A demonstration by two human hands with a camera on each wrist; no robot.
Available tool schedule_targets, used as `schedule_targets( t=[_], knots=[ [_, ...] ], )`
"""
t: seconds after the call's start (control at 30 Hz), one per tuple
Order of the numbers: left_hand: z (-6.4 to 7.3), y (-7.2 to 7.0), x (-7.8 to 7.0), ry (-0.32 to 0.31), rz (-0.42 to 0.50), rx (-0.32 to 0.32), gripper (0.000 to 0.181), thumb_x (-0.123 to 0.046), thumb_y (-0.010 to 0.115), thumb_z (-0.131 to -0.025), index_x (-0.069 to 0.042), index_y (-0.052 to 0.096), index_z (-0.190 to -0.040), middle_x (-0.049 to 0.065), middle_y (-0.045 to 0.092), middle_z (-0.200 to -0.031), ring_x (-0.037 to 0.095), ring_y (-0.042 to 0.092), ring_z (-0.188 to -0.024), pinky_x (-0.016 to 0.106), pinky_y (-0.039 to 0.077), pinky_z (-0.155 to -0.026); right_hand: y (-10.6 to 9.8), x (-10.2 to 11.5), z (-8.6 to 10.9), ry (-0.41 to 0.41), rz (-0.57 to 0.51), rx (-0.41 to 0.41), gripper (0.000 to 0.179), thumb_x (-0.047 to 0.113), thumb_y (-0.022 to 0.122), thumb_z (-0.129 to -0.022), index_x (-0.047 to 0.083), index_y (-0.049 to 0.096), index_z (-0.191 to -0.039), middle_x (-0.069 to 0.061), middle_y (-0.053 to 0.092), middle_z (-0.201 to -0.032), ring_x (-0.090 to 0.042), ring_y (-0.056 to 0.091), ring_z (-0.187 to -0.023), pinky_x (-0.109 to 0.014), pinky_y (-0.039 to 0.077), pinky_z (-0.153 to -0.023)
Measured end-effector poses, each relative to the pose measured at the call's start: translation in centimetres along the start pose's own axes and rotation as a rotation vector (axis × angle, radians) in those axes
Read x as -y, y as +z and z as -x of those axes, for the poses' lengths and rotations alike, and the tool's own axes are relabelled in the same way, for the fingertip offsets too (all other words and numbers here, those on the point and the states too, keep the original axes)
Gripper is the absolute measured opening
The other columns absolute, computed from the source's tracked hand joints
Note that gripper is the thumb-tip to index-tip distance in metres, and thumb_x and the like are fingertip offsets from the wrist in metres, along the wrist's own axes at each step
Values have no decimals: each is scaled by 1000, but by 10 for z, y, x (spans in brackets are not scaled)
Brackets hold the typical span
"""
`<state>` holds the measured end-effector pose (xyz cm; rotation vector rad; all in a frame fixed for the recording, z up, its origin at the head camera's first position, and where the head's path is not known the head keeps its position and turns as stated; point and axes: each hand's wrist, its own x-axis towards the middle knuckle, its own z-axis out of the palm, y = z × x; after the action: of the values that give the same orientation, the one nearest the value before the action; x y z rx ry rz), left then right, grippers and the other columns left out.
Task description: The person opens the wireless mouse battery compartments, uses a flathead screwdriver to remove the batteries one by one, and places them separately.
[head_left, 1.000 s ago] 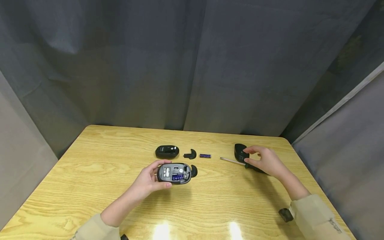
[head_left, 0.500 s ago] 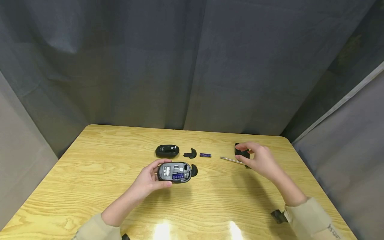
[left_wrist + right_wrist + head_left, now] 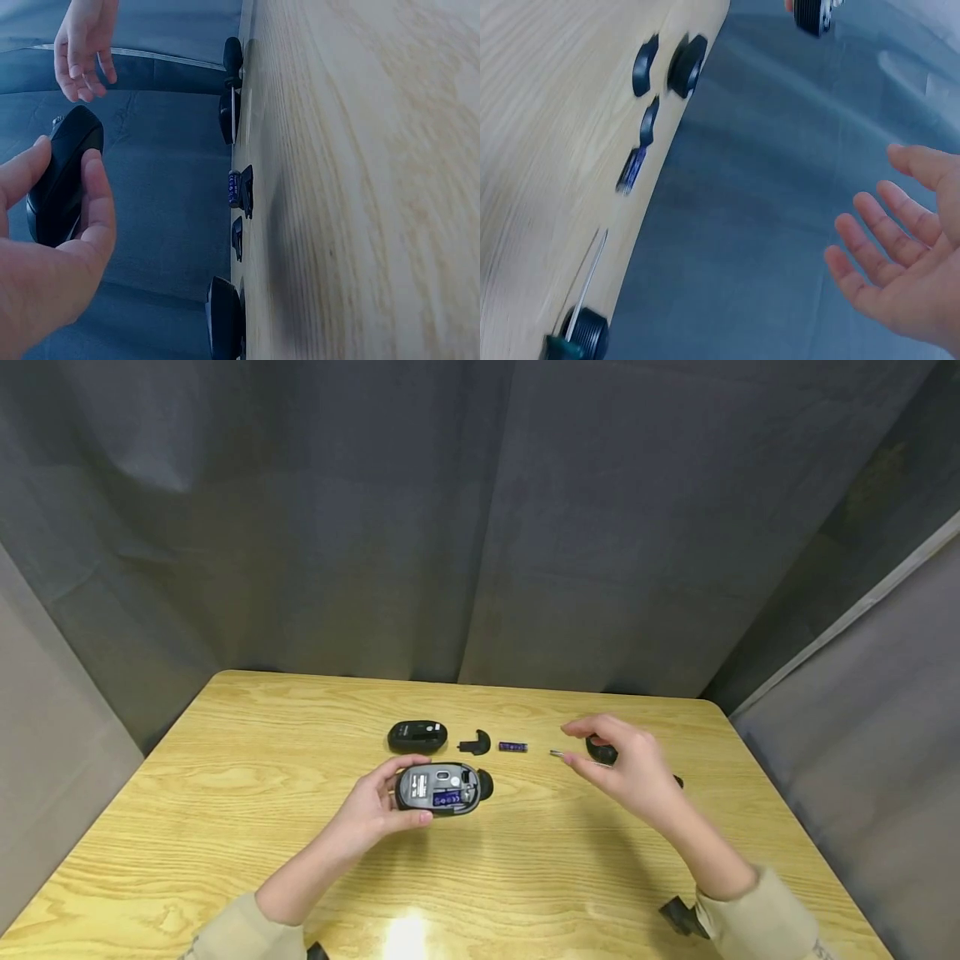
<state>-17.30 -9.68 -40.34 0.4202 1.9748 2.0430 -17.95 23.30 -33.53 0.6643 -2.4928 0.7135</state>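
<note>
My left hand (image 3: 365, 812) holds a computer mouse (image 3: 420, 787) by its edges, underside up, with a purple battery (image 3: 449, 798) in its uncovered compartment. Fingers spread and bent, my right hand (image 3: 632, 767) hangs over the right part of the table and holds nothing. It partly hides a screwdriver (image 3: 590, 277), whose shaft points left, and a rounded black object (image 3: 602, 750). Left of the screwdriver lies a loose purple battery (image 3: 513, 747). A black battery cover (image 3: 476, 743) rests beside that battery, and another black cover (image 3: 486, 785) shows past the held mouse's right end.
A second black mouse (image 3: 417, 737) lies underside up behind the held one. All of it is on a wooden table (image 3: 262, 793), with grey curtains (image 3: 375, 527) along its back edge and sides.
My right hand has moved left from the screwdriver handle and the rounded black object, with nothing in it. My left hand and the mouse have stayed almost still.
</note>
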Motion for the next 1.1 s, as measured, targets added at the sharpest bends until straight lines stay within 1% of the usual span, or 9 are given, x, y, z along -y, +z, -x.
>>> schedule_targets(
  t=[0.17,0.27,0.4,0.53,0.6,0.7,0.87,1.03,1.1],
  knots=[
    [0,2,-1,-9,8,-2,76,-2,79,-70,-9,43,-136,23,46,-135,33,58,-112,33,53,-90,7,17,2,-34,-54,-12,32,18,80,-75,18,68,-105,6,67,-102,-9,61,-88,-28,55,-73],
    [0,3,-2,-11,16,3,75,-1,78,-71,-8,42,-136,24,46,-135,33,58,-112,34,54,-89,14,25,3,-67,-106,-16,35,16,80,-74,16,67,-107,6,66,-104,-11,61,-94,-30,56,-75],
    [-1,4,-2,-7,29,17,75,1,76,-72,-6,41,-137,24,45,-135,33,58,-112,35,54,-89,24,33,5,-111,-172,-30,39,13,81,-73,14,66,-108,4,65,-106,-11,60,-94,-32,56,-75],
    [-1,4,-1,-6,35,21,75,2,76,-72,-7,40,-137,25,44,-135,33,58,-113,35,54,-89,33,40,6,-146,-209,-20,41,13,81,-72,13,65,-110,2,65,-108,-13,60,-96,-30,56,-75],
    [-2,5,-1,-4,35,19,75,2,76,-71,-7,41,-137,24,45,-135,33,58,-112,35,54,-90,37,43,7,-143,-213,5,40,16,81,-74,13,65,-111,4,64,-110,-14,61,-100,-29,56,-78],
    [-2,6,-1,4,32,22,74,1,77,-71,-8,42,-136,24,45,-135,32,58,-112,35,54,-89,44,47,8,-136,-214,42,40,21,80,-75,15,64,-111,4,64,-113,-15,61,-104,-31,56,-80],
    [-2,7,-2,25,21,30,73,1,77,-72,-7,42,-136,24,46,-134,30,60,-109,33,55,-87,54,49,9,-117,-228,91,39,24,80,-75,15,66,-110,4,64,-113,-15,61,-105,-30,56,-80],
    [-2,9,-2,29,-3,33,71,3,75,-73,-8,42,-136,23,46,-134,30,60,-108,31,55,-86,62,50,10,-137,-222,100,37,25,80,-75,13,67,-108,4,65,-111,-14,60,-104,-29,56,-82],
    [-2,10,-2,28,-23,37,73,1,76,-73,-8,42,-137,22,46,-134,30,60,-108,31,55,-86,65,51,10,-149,-212,100,36,25,80,-75,14,68,-107,4,65,-110,-14,60,-103,-30,56,-84]
  ],
)
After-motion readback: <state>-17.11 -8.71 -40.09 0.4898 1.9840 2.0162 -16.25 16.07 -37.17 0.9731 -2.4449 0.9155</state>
